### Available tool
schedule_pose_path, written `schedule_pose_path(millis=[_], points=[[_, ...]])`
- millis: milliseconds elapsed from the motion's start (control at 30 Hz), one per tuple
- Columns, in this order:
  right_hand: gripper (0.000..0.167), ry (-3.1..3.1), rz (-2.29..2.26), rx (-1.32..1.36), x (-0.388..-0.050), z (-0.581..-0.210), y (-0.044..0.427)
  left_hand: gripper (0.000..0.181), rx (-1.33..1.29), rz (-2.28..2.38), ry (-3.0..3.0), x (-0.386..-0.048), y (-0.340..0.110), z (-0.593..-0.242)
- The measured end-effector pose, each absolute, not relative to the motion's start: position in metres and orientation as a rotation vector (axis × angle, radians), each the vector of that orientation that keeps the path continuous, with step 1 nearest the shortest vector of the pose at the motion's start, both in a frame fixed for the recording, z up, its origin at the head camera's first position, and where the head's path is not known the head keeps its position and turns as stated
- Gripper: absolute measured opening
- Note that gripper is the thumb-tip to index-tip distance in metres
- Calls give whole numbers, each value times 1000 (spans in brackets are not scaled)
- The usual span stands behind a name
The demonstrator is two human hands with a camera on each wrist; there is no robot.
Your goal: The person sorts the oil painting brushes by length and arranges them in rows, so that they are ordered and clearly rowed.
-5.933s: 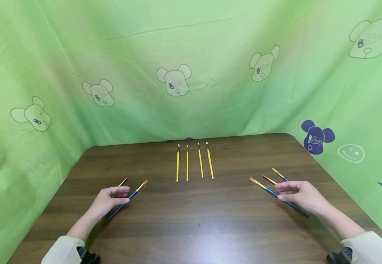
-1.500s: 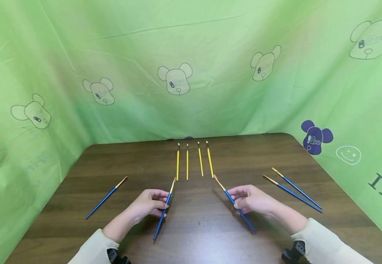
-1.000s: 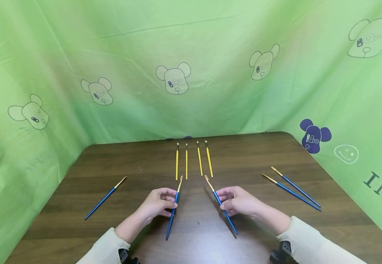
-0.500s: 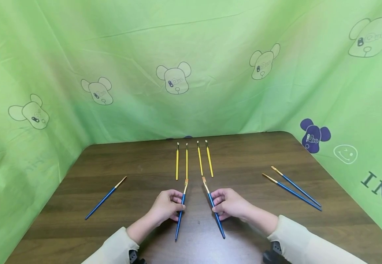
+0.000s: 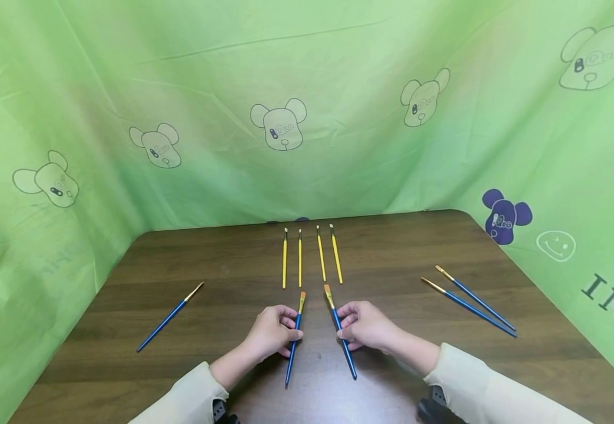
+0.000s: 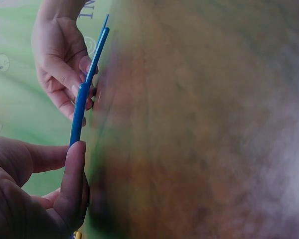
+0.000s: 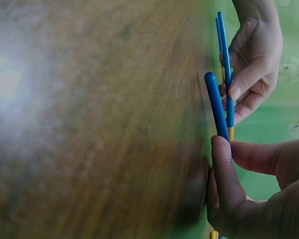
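Note:
Between thumb and fingers my left hand [image 5: 274, 331] pinches a blue-handled paintbrush [image 5: 294, 341], its brown bristles pointing away from me. Opposite it, my right hand [image 5: 367, 325] pinches another blue paintbrush [image 5: 343, 338] with a flat brown tip. The two brushes stand a short gap apart, tips leaning slightly toward each other. Both wrist views show the blue handle ends, such as the left brush's handle [image 6: 78, 112] and the right brush's handle [image 7: 217, 107], sticking out of the pinch. Whether the brushes touch the table is hard to tell.
Several yellow paintbrushes [image 5: 300, 259] lie in a row at the table's [image 5: 222, 253] far middle. One blue paintbrush [image 5: 170, 318] lies at the left. Two more lie at the right, a nearer blue brush [image 5: 468, 307] and a farther blue brush [image 5: 476, 298]. A green printed cloth [image 5: 338, 159] hangs around the table.
Both hands first reached for brushes at the left and right sides. They have since carried one blue brush each to the middle, below the yellow row, turning them nearly parallel.

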State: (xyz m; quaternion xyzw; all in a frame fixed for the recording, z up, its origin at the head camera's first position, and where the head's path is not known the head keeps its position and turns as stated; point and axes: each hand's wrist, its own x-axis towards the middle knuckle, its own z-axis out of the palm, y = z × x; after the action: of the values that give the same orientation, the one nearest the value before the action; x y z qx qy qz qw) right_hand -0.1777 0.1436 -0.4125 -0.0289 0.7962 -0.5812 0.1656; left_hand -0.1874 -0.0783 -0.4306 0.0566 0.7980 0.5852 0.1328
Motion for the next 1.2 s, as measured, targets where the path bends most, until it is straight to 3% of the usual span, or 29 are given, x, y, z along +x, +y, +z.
schedule_pose_path(millis=[1200], points=[[31,2444,-1556,-61,-178,-416,136,30,242,1607,2495,-189,-72,-436]])
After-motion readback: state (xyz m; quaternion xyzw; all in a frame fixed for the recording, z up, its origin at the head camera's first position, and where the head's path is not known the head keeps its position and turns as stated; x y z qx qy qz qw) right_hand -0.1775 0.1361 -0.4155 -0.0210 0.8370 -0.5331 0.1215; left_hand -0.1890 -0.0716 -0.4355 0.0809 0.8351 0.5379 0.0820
